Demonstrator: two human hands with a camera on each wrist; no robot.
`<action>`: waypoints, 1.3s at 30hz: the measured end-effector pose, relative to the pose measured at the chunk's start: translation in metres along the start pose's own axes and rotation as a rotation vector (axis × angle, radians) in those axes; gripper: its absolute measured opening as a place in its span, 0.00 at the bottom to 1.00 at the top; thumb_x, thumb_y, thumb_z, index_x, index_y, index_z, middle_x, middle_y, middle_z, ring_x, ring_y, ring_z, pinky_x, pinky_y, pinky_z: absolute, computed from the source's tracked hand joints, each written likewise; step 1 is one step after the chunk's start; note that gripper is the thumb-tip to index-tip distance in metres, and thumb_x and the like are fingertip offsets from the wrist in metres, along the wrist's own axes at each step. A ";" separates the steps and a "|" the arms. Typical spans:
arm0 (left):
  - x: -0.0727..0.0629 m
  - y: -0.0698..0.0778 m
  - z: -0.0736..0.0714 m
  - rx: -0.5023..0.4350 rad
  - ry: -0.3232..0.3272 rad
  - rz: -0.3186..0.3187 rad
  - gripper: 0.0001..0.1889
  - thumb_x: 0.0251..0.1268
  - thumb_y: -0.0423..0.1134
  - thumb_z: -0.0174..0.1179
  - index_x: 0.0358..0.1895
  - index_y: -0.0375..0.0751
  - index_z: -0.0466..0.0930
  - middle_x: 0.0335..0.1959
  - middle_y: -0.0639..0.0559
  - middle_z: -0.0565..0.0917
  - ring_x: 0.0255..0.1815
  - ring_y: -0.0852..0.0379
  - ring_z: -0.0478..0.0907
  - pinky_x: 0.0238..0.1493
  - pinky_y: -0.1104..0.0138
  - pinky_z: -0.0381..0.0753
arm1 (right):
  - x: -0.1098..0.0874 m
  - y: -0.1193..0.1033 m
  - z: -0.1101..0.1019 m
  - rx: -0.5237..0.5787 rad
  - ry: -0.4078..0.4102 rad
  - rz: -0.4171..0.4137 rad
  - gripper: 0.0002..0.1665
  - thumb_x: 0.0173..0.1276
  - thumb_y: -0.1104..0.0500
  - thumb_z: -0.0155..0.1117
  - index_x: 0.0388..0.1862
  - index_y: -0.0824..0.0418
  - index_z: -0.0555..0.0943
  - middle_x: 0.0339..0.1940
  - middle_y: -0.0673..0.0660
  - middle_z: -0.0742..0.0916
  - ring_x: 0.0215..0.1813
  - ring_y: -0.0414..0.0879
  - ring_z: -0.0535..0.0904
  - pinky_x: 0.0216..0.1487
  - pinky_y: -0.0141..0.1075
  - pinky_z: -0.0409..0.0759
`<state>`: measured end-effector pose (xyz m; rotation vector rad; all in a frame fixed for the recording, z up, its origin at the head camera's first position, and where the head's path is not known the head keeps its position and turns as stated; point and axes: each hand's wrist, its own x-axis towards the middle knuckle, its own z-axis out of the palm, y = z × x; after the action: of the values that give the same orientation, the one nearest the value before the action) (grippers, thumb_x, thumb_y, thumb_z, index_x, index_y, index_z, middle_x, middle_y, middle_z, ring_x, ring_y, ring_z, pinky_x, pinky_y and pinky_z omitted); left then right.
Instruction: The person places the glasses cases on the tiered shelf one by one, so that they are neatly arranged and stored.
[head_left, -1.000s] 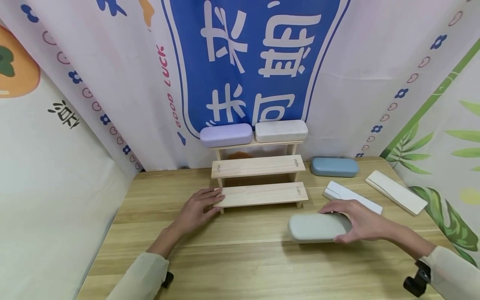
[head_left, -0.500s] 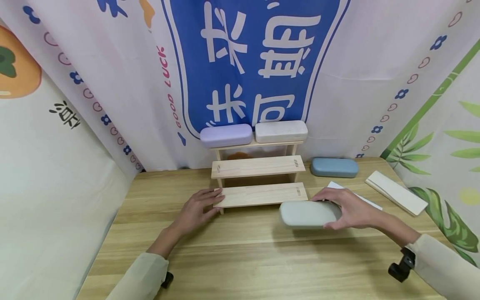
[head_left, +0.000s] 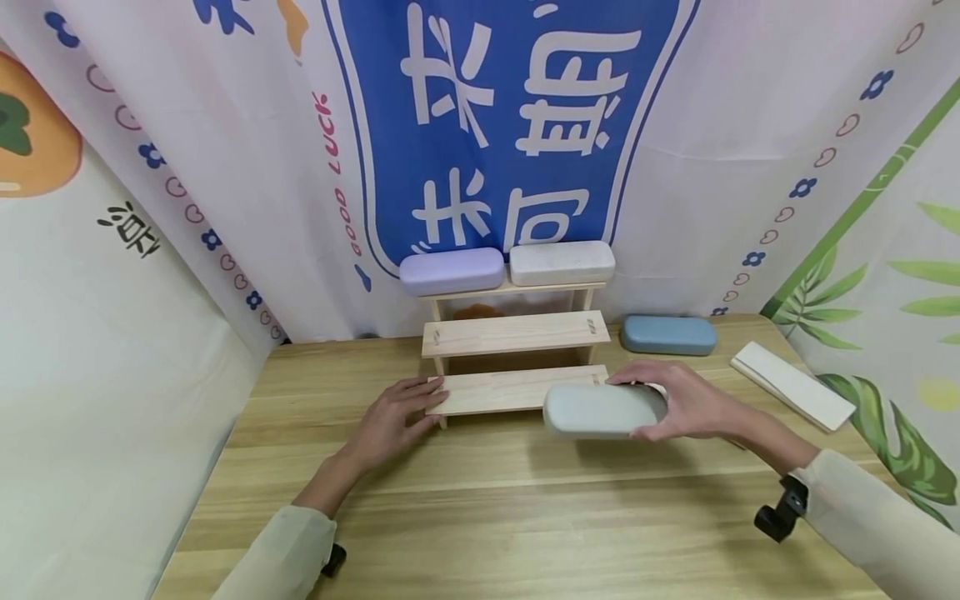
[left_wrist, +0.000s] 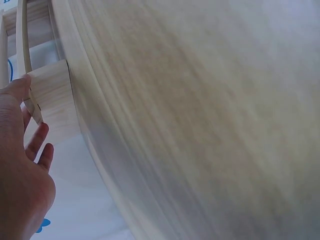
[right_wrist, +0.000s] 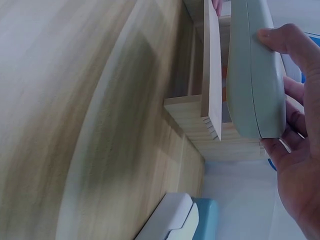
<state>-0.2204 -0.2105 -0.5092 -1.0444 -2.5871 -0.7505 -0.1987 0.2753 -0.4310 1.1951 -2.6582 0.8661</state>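
My right hand (head_left: 690, 402) grips a pale grey-green hard glasses case (head_left: 592, 410) by its right end, thumb on one side and fingers on the other. The case is held above the table, its far edge overlapping the lowest step of a three-step wooden stand (head_left: 516, 333) in the head view. In the right wrist view, the case (right_wrist: 252, 70) is closed, with its seam showing, beside the step board. My left hand (head_left: 393, 412) holds the left end of the lowest step, fingertips on top and thumb by its front edge.
On the top step sit a lilac glasses case (head_left: 452, 271) and a white one (head_left: 562, 262). Right of the stand lie a blue case (head_left: 669, 334) and a cream flap case (head_left: 793, 385). My right hand hides a white flap case (right_wrist: 167, 215) in the head view. A printed curtain (head_left: 675, 192) hangs behind.
My right hand has carried the grey-green case left and toward the stand, up to the lowest step, covering the white flap case in the head view. My left hand has stayed put.
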 end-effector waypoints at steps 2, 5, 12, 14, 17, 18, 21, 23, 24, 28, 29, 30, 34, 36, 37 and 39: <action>0.000 0.000 0.000 0.004 0.001 0.002 0.23 0.70 0.38 0.72 0.67 0.43 0.85 0.72 0.46 0.79 0.72 0.38 0.77 0.73 0.40 0.73 | 0.002 -0.001 0.000 -0.010 0.008 0.004 0.40 0.46 0.48 0.87 0.62 0.51 0.86 0.58 0.52 0.89 0.53 0.42 0.82 0.45 0.33 0.82; 0.000 0.000 0.000 0.006 0.012 0.014 0.23 0.69 0.37 0.73 0.66 0.42 0.85 0.72 0.45 0.80 0.71 0.37 0.77 0.72 0.40 0.73 | 0.006 -0.001 0.000 -0.016 0.017 0.009 0.41 0.45 0.48 0.88 0.62 0.52 0.86 0.57 0.52 0.89 0.52 0.42 0.82 0.44 0.33 0.81; 0.000 0.001 0.001 0.012 0.021 0.022 0.23 0.68 0.36 0.73 0.66 0.41 0.85 0.72 0.44 0.80 0.71 0.37 0.77 0.72 0.38 0.73 | 0.016 -0.001 0.002 -0.019 0.041 -0.006 0.42 0.45 0.47 0.87 0.62 0.54 0.86 0.56 0.54 0.89 0.50 0.44 0.83 0.41 0.32 0.81; 0.000 0.001 0.000 0.009 0.018 0.019 0.23 0.68 0.36 0.73 0.66 0.41 0.85 0.72 0.44 0.80 0.71 0.37 0.77 0.72 0.38 0.73 | 0.019 -0.001 0.003 -0.018 0.044 -0.014 0.42 0.45 0.47 0.87 0.62 0.55 0.86 0.56 0.54 0.90 0.49 0.44 0.83 0.41 0.32 0.80; 0.000 0.001 0.001 0.009 0.011 0.016 0.23 0.69 0.36 0.72 0.66 0.41 0.85 0.72 0.44 0.80 0.71 0.37 0.77 0.72 0.39 0.74 | 0.023 0.000 0.004 -0.020 0.049 -0.022 0.42 0.45 0.48 0.87 0.63 0.55 0.86 0.56 0.53 0.90 0.50 0.44 0.83 0.42 0.33 0.80; 0.000 0.000 0.001 0.010 0.009 0.014 0.23 0.69 0.36 0.72 0.66 0.41 0.84 0.72 0.44 0.80 0.71 0.37 0.77 0.72 0.39 0.73 | 0.024 0.000 0.004 -0.020 0.050 -0.026 0.42 0.45 0.48 0.87 0.63 0.55 0.86 0.56 0.54 0.90 0.50 0.45 0.84 0.42 0.34 0.81; 0.000 0.000 0.001 0.007 0.004 0.009 0.23 0.69 0.36 0.72 0.67 0.41 0.84 0.72 0.44 0.80 0.71 0.36 0.77 0.73 0.39 0.73 | 0.029 0.000 0.004 -0.027 0.050 -0.020 0.42 0.46 0.47 0.86 0.62 0.55 0.86 0.57 0.55 0.90 0.52 0.48 0.85 0.45 0.37 0.82; 0.000 0.000 0.000 0.003 0.001 0.004 0.23 0.70 0.36 0.72 0.67 0.42 0.84 0.72 0.45 0.79 0.72 0.36 0.77 0.73 0.39 0.72 | 0.032 -0.002 0.004 -0.028 0.045 -0.009 0.42 0.46 0.46 0.86 0.62 0.55 0.86 0.59 0.56 0.89 0.54 0.51 0.86 0.47 0.39 0.83; 0.001 0.000 0.000 0.002 0.001 0.005 0.23 0.70 0.36 0.72 0.67 0.42 0.84 0.72 0.44 0.79 0.72 0.36 0.77 0.73 0.39 0.72 | 0.034 -0.002 0.003 -0.028 0.043 -0.003 0.42 0.46 0.46 0.86 0.62 0.55 0.86 0.59 0.57 0.89 0.55 0.52 0.86 0.47 0.40 0.83; 0.001 0.001 -0.001 -0.002 -0.009 -0.002 0.23 0.70 0.37 0.72 0.67 0.42 0.84 0.73 0.45 0.79 0.73 0.37 0.76 0.75 0.39 0.71 | 0.040 -0.005 0.002 -0.029 0.042 0.015 0.42 0.47 0.45 0.86 0.63 0.55 0.86 0.59 0.57 0.89 0.55 0.52 0.85 0.48 0.42 0.83; 0.001 0.001 -0.001 -0.002 -0.010 -0.002 0.23 0.70 0.38 0.72 0.67 0.42 0.84 0.73 0.45 0.79 0.73 0.37 0.76 0.75 0.40 0.71 | 0.042 -0.005 0.002 -0.027 0.043 0.015 0.42 0.47 0.46 0.86 0.63 0.55 0.86 0.59 0.56 0.89 0.54 0.51 0.85 0.47 0.42 0.82; 0.001 0.001 -0.001 -0.004 -0.010 -0.001 0.23 0.70 0.38 0.72 0.67 0.42 0.84 0.73 0.45 0.79 0.73 0.37 0.76 0.75 0.40 0.71 | 0.044 -0.005 0.002 -0.023 0.044 0.014 0.42 0.47 0.46 0.87 0.63 0.55 0.86 0.59 0.55 0.90 0.54 0.50 0.85 0.46 0.41 0.82; 0.001 0.001 -0.001 -0.007 -0.005 0.007 0.23 0.70 0.37 0.72 0.67 0.42 0.84 0.73 0.45 0.79 0.73 0.37 0.76 0.75 0.40 0.71 | 0.050 -0.004 0.004 -0.011 0.047 0.008 0.41 0.48 0.47 0.87 0.63 0.55 0.86 0.58 0.54 0.89 0.53 0.49 0.85 0.45 0.39 0.81; 0.000 0.001 -0.001 -0.008 -0.004 0.009 0.23 0.70 0.37 0.72 0.67 0.42 0.84 0.73 0.45 0.79 0.73 0.37 0.76 0.74 0.40 0.72 | 0.053 -0.004 0.004 -0.008 0.047 0.007 0.41 0.49 0.46 0.86 0.63 0.55 0.86 0.58 0.54 0.89 0.54 0.49 0.85 0.46 0.39 0.81; 0.000 0.001 -0.001 -0.008 -0.005 0.009 0.23 0.70 0.37 0.72 0.67 0.42 0.84 0.73 0.45 0.79 0.73 0.36 0.76 0.74 0.40 0.72 | 0.055 -0.004 0.004 -0.008 0.051 0.002 0.41 0.49 0.46 0.86 0.63 0.55 0.86 0.58 0.54 0.89 0.54 0.50 0.85 0.46 0.39 0.82; 0.000 0.001 -0.001 -0.008 -0.006 0.007 0.23 0.70 0.37 0.72 0.67 0.42 0.84 0.73 0.45 0.79 0.72 0.36 0.76 0.74 0.39 0.72 | 0.058 -0.005 0.004 0.003 0.059 -0.002 0.41 0.48 0.47 0.86 0.63 0.55 0.86 0.59 0.54 0.89 0.54 0.50 0.85 0.46 0.40 0.82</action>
<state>-0.2200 -0.2102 -0.5080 -1.0589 -2.5858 -0.7578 -0.2346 0.2323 -0.4138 1.1541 -2.6102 0.8909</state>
